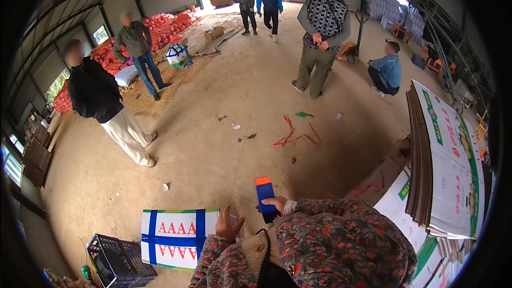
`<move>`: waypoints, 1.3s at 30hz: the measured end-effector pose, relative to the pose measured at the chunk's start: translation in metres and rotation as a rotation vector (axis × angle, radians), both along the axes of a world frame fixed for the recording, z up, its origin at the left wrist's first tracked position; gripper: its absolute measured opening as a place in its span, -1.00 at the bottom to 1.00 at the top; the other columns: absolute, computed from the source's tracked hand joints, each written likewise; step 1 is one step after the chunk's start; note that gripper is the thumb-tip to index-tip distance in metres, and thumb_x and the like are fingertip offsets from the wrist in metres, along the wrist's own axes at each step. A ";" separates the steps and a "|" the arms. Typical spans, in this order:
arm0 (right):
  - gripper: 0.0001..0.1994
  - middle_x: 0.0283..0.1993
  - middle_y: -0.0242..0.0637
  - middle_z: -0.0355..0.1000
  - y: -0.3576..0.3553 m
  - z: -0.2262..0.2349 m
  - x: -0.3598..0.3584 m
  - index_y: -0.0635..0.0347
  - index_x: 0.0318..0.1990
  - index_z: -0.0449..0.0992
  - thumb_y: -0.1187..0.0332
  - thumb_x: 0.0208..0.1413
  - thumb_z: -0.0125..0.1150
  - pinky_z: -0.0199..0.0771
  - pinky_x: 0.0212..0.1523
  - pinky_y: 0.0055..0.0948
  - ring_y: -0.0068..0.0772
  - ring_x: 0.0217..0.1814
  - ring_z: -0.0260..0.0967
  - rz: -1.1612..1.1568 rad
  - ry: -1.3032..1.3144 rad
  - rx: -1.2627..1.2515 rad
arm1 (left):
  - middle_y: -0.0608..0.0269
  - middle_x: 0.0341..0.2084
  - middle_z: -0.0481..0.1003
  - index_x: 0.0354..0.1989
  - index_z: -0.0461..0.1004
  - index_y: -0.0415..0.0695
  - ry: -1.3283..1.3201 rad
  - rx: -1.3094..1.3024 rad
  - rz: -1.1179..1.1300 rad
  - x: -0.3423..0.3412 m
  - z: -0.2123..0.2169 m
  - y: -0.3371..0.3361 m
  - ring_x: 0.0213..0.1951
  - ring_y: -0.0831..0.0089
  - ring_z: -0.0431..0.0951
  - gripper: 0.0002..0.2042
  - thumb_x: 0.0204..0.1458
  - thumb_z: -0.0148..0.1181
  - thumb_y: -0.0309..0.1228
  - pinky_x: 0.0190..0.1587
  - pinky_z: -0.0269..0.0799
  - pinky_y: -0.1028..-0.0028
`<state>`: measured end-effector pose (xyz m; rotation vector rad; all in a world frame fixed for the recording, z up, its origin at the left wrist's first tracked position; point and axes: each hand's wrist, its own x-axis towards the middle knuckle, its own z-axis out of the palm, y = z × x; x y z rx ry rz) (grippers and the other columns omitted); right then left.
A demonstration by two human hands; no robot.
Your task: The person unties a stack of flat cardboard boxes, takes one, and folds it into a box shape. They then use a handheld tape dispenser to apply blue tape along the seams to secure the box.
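One bare tan floor point(197, 144) spreads out in front of me. Along its far left side runs a big heap of red sacks point(162, 26). Six people point(98, 93) are spread around: five on their feet, and one in a light blue jacket crouching at the right. Close on my right rises a stack of flattened cartons point(442, 165), white-faced with green and red print. My floral sleeves point(341, 234) fill the bottom. Left of them sits a white box point(181, 240) crossed with blue bands, and just beyond its left side a black plastic crate point(120, 261). Red straps point(290, 128) lie bent on the floor ahead. At the box's right edge I have my left hand point(229, 226), fingers spread well apart with nothing I can see in them; I can't tell whether they touch the box. My right hand point(276, 202) is closed round a blue block point(266, 194) with an orange end, thumb across its side, held just right of the left. Smallest is a green scrap point(304, 114) near the straps.
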<state>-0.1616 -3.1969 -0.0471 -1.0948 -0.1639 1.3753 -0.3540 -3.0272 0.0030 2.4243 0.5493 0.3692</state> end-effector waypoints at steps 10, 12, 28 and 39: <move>-0.59 -0.05 -0.14 0.46 0.015 0.004 -0.023 0.33 -0.01 0.37 0.27 0.02 0.16 0.44 -0.03 -0.27 -0.25 -0.03 0.43 -0.104 0.048 -0.109 | -0.04 0.30 -0.03 0.28 0.11 0.07 0.383 0.787 0.090 -0.102 -0.072 0.033 0.30 0.02 0.01 -0.20 -0.21 0.24 0.00 0.25 -0.19 -0.07; -0.58 -0.04 -0.13 0.46 0.019 0.005 -0.036 0.35 0.01 0.36 0.29 0.02 0.15 0.42 0.00 -0.29 -0.24 -0.03 0.43 -0.005 0.053 -0.097 | -0.03 0.31 -0.08 0.30 0.05 0.08 0.335 0.328 0.056 -0.107 -0.062 0.034 0.31 0.02 -0.04 -0.07 -0.33 0.34 0.01 0.27 -0.24 -0.06; -0.58 -0.03 -0.11 0.45 0.042 0.027 -0.091 0.37 0.01 0.36 0.29 0.04 0.14 0.41 0.00 -0.27 -0.25 -0.02 0.42 -0.008 -0.029 -0.140 | 0.26 0.29 0.05 0.25 0.15 0.27 0.400 0.330 -0.472 -0.246 -0.015 0.069 0.32 0.18 -0.02 -0.51 0.08 -0.06 -0.18 0.31 -0.24 0.08; -0.60 -0.09 -0.09 0.48 0.087 0.008 -0.118 0.34 -0.03 0.37 0.32 -0.01 0.18 0.47 -0.09 -0.25 -0.23 -0.09 0.46 0.106 -0.051 -0.116 | 0.26 0.27 0.10 0.21 0.21 0.28 0.410 0.183 -0.198 -0.317 0.001 0.058 0.32 0.20 -0.02 -0.49 0.02 0.04 -0.12 0.33 -0.27 0.12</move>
